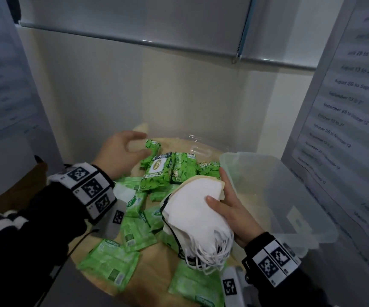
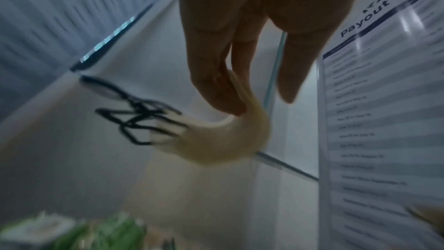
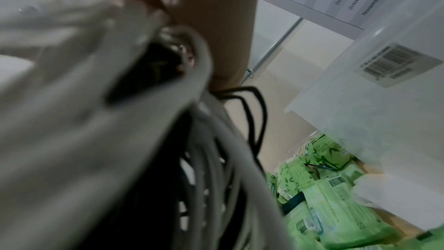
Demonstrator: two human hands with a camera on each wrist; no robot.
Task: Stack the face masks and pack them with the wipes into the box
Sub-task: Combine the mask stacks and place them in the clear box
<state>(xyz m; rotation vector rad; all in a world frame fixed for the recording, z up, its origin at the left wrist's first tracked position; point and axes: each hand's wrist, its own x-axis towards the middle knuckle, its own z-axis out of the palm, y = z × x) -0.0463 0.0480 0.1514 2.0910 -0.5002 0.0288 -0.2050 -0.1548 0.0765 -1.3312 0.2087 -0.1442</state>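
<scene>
Here right hand [image 1: 234,209] grip clamped on mask stack [image 1: 199,216], ear-loops toward wearer; left hand [image 2: 230,67] pinching beige mask [image 2: 230,140]

A round wooden table [image 1: 157,269] stands before a cream wall [image 1: 134,85]. On its right part sits a clear plastic storage box [image 1: 278,196]. Left of the box, the green wipe packs [image 1: 157,173] lie spread over the table. The stack of white face masks [image 1: 192,213] is above these packs, just beside the box's left wall. Printed paper sheets [image 1: 345,107] hang at the right.
</scene>
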